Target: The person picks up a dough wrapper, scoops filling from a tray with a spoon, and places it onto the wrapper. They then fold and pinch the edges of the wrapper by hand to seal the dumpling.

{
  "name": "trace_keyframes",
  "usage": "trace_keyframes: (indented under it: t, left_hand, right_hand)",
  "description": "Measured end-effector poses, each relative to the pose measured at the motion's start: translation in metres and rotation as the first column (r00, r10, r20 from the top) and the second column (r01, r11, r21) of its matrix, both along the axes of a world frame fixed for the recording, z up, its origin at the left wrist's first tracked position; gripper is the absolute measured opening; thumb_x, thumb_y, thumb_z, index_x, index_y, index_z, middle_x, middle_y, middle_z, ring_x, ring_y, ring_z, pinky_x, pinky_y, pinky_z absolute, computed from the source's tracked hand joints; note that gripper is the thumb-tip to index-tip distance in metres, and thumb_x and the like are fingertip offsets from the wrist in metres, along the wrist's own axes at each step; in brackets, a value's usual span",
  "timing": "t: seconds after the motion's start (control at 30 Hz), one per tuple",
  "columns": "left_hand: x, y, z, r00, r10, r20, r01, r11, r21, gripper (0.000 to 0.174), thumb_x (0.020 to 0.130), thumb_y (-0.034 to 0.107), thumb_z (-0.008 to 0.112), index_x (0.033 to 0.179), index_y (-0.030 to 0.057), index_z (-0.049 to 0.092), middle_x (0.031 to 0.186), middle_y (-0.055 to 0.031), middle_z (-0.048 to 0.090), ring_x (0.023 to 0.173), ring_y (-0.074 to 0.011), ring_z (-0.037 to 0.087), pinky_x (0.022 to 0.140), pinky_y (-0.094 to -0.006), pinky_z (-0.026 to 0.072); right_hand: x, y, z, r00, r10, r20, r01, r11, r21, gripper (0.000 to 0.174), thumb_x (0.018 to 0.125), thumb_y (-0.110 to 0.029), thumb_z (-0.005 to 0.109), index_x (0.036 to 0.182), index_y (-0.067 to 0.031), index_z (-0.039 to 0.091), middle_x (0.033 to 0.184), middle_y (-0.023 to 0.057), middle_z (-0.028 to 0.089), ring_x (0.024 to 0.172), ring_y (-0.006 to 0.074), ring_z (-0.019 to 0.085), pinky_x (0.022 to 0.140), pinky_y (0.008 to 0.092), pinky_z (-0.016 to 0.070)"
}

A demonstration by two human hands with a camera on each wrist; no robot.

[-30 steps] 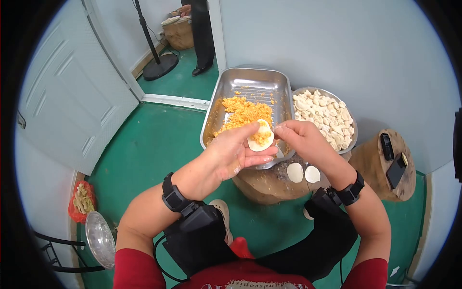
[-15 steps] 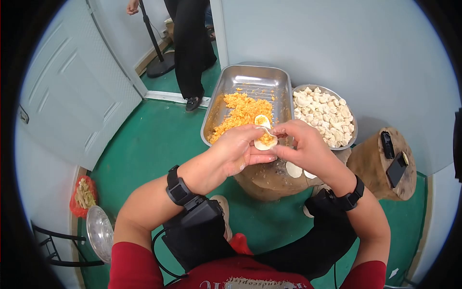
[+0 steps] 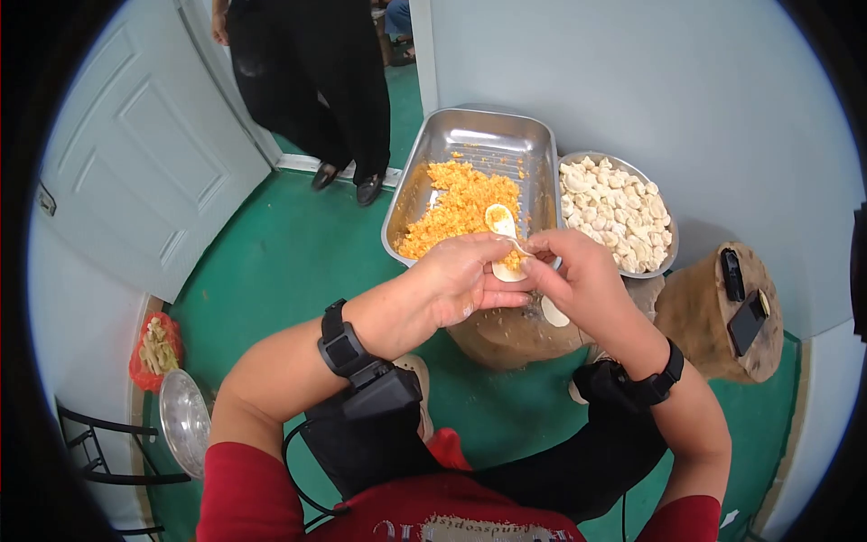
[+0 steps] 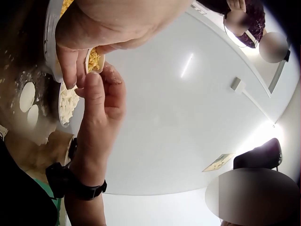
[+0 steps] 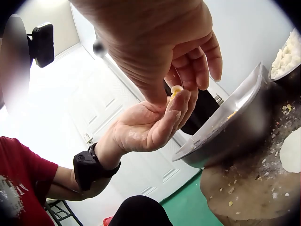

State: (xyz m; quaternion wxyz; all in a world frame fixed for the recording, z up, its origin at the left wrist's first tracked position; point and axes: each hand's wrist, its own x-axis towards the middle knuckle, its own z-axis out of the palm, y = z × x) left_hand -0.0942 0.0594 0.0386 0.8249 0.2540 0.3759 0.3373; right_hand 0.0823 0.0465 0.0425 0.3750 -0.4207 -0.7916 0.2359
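Folding a dumpling
Left hand (image 3: 452,285) and right hand (image 3: 578,275) are pinching the round white dough wrapper (image 3: 508,269), which was lying open earlier.

The head view is bright and evenly lit, with soft shadows and a mild sheen on the metal tray (image 3: 488,135); its round fisheye frame bends the walls and blackens the corners. The left wrist view looks up at a ceiling where a strip light (image 4: 187,65) glares, so the left hand (image 4: 117,19) is dark and backlit. In the right wrist view the door (image 5: 94,103) is washed out white, and the right hand (image 5: 150,42) close to the lens is soft.
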Motion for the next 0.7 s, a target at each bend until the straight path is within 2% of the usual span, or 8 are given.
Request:
trace_keyframes:
  t: [0.03, 0.07, 0.13, 0.27, 0.37, 0.43, 0.53, 0.7]
  left_hand:
    - [0.001, 0.0, 0.0, 1.0, -0.002, 0.004, 0.002, 1.0, -0.006, 0.032, 0.092, 0.012, 0.041, 0.121, -0.0016, 0.041, 0.113, -0.0171, 0.055, 0.098, -0.031, 0.061, 0.082, -0.0417, 0.0524]
    - [0.001, -0.001, -0.001, 1.0, -0.002, 0.016, 0.002, 1.0, 0.006, 0.029, 0.092, 0.013, 0.04, 0.117, -0.0028, 0.042, 0.11, -0.0178, 0.055, 0.094, -0.0314, 0.062, 0.079, -0.0404, 0.0533]
    - [0.002, -0.002, 0.0, 1.0, 0.001, 0.031, -0.002, 1.0, 0.016, 0.027, 0.092, 0.014, 0.04, 0.112, -0.0039, 0.043, 0.107, -0.0186, 0.055, 0.091, -0.0319, 0.063, 0.077, -0.0391, 0.0541]
    - [-0.001, 0.0, 0.001, 0.996, -0.003, 0.094, 0.008, 0.999, -0.048, 0.031, 0.091, 0.014, 0.041, 0.117, -0.0048, 0.041, 0.108, -0.0193, 0.056, 0.094, -0.0324, 0.061, 0.079, -0.0408, 0.0531]
    - [-0.002, 0.003, -0.001, 0.995, -0.009, 0.098, 0.015, 0.998, -0.06, 0.033, 0.092, 0.013, 0.041, 0.12, -0.005, 0.041, 0.111, -0.0197, 0.056, 0.099, -0.0326, 0.06, 0.083, -0.0415, 0.052]
    - [-0.003, 0.003, 0.0, 0.997, -0.003, 0.076, 0.007, 0.998, -0.057, 0.033, 0.091, 0.012, 0.041, 0.119, -0.0058, 0.042, 0.111, -0.02, 0.056, 0.099, -0.0328, 0.06, 0.084, -0.0411, 0.0519]
    - [0.0, -0.001, 0.0, 0.992, -0.01, 0.129, 0.016, 0.999, -0.045, 0.032, 0.091, 0.011, 0.04, 0.118, -0.0066, 0.043, 0.111, -0.0206, 0.056, 0.098, -0.0324, 0.06, 0.084, -0.0406, 0.0517]
    - [-0.002, -0.003, 0.0, 0.99, -0.021, 0.141, 0.026, 0.999, -0.034, 0.033, 0.091, 0.011, 0.039, 0.119, -0.007, 0.041, 0.111, -0.0214, 0.055, 0.098, -0.033, 0.06, 0.084, -0.0409, 0.0512]
  right_hand:
    - [0.0, 0.002, -0.003, 0.996, -0.034, -0.087, 0.023, 0.992, -0.124, 0.017, 0.075, -0.012, 0.064, 0.088, -0.0001, 0.06, 0.08, 0.0142, 0.063, 0.074, 0.0264, 0.061, 0.064, 0.0335, 0.0484]
    - [0.001, 0.003, -0.004, 0.996, -0.036, -0.082, 0.025, 0.991, -0.129, 0.017, 0.075, -0.012, 0.064, 0.088, -0.0001, 0.06, 0.08, 0.0142, 0.063, 0.074, 0.0264, 0.061, 0.064, 0.0335, 0.0484]
    - [0.001, 0.005, -0.006, 0.989, -0.058, -0.139, 0.016, 0.957, -0.288, 0.014, 0.078, -0.009, 0.062, 0.088, 0.0001, 0.06, 0.076, 0.0132, 0.062, 0.069, 0.0225, 0.061, 0.061, 0.0307, 0.048]
    - [0.001, 0.002, 0.0, 0.98, -0.071, -0.186, 0.0, 0.934, -0.356, 0.013, 0.078, -0.008, 0.061, 0.088, 0.0003, 0.06, 0.077, 0.0122, 0.062, 0.07, 0.0198, 0.061, 0.061, 0.0292, 0.0478]
    - [0.005, 0.003, 0.005, 0.99, -0.007, -0.139, -0.031, 0.962, -0.273, 0.018, 0.075, -0.011, 0.064, 0.089, -0.0002, 0.06, 0.082, 0.0127, 0.063, 0.075, 0.0227, 0.061, 0.065, 0.0311, 0.0485]
    - [0.005, -0.002, 0.013, 0.995, 0.039, 0.096, -0.036, 0.999, -0.029, 0.026, 0.071, -0.014, 0.068, 0.092, -0.0006, 0.06, 0.089, 0.0131, 0.062, 0.083, 0.0264, 0.061, 0.071, 0.0337, 0.0486]
    - [0.004, -0.005, 0.012, 0.99, 0.034, 0.135, -0.036, 0.999, 0.015, 0.035, 0.067, -0.017, 0.07, 0.096, -0.0011, 0.059, 0.094, 0.0133, 0.062, 0.088, 0.0294, 0.059, 0.075, 0.0362, 0.0481]
    - [0.0, -0.006, 0.002, 0.983, 0.008, 0.186, -0.018, 0.998, 0.054, 0.036, 0.068, -0.017, 0.07, 0.099, -0.0016, 0.058, 0.094, 0.0132, 0.061, 0.087, 0.0294, 0.059, 0.074, 0.0366, 0.0482]
